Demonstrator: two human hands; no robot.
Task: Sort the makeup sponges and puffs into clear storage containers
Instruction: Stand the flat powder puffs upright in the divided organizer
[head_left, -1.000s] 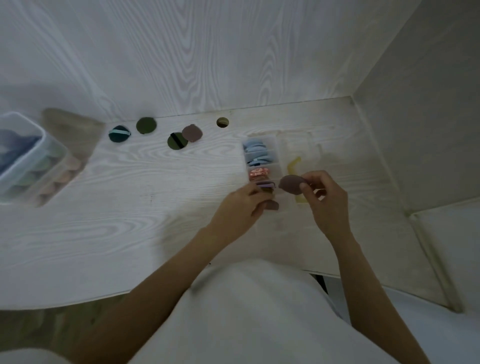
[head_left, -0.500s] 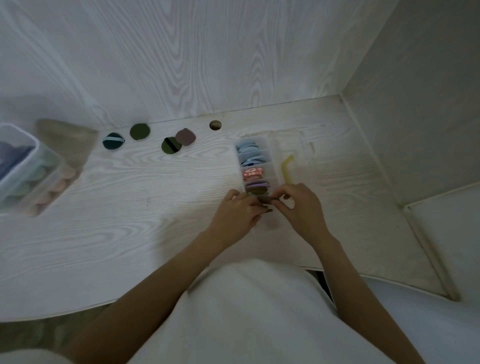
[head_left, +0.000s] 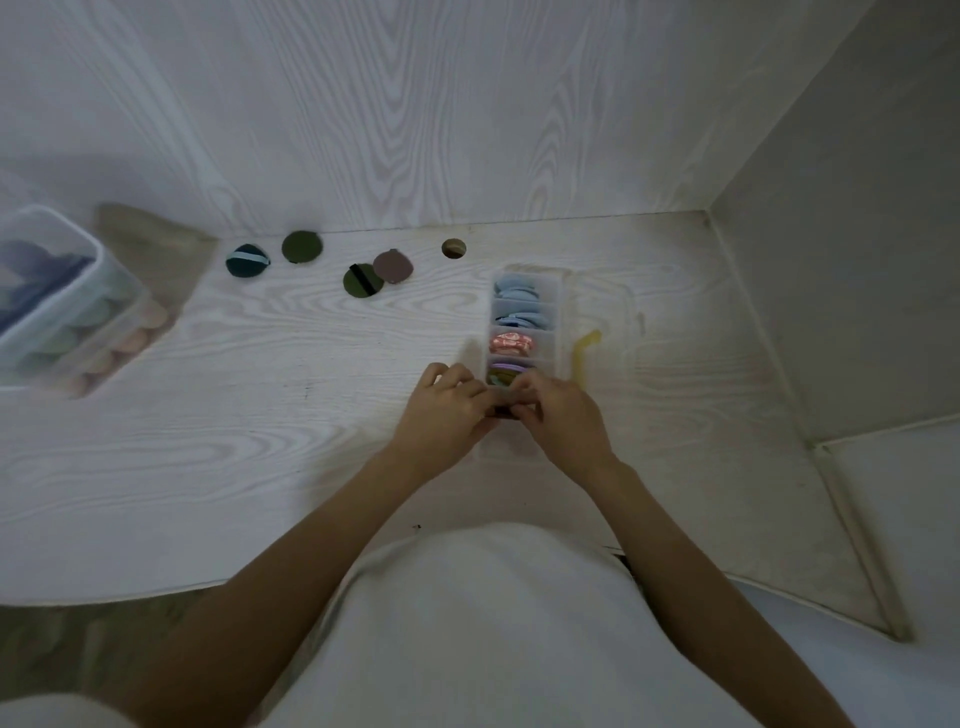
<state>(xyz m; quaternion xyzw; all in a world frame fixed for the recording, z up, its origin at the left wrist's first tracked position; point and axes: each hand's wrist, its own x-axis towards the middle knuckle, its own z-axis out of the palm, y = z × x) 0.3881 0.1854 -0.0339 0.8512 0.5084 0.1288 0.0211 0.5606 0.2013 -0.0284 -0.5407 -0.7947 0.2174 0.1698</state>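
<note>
A clear divided container (head_left: 562, 312) lies on the white table, holding blue puffs (head_left: 517, 291), a pink patterned puff (head_left: 510, 344) and purple and olive puffs (head_left: 505, 372) in separate compartments. My left hand (head_left: 441, 410) and my right hand (head_left: 561, 415) meet at its near end, fingertips pinched on a dark brown puff (head_left: 503, 411) that is mostly hidden between them. Loose on the table at the back lie a teal puff (head_left: 248, 261), an olive puff (head_left: 302, 247), an olive puff with a black strap (head_left: 362, 281) and a mauve puff (head_left: 393, 266).
A large clear lidded box (head_left: 52, 312) of pastel sponges stands at the far left. The container's clear lid (head_left: 605, 296) with a yellow strip (head_left: 582, 353) lies right of it. A small round hole (head_left: 453, 248) is near the back wall. Walls close the back and right.
My right hand brought the brown puff down from beside the container to its near end. Both hands have closed together over it.
</note>
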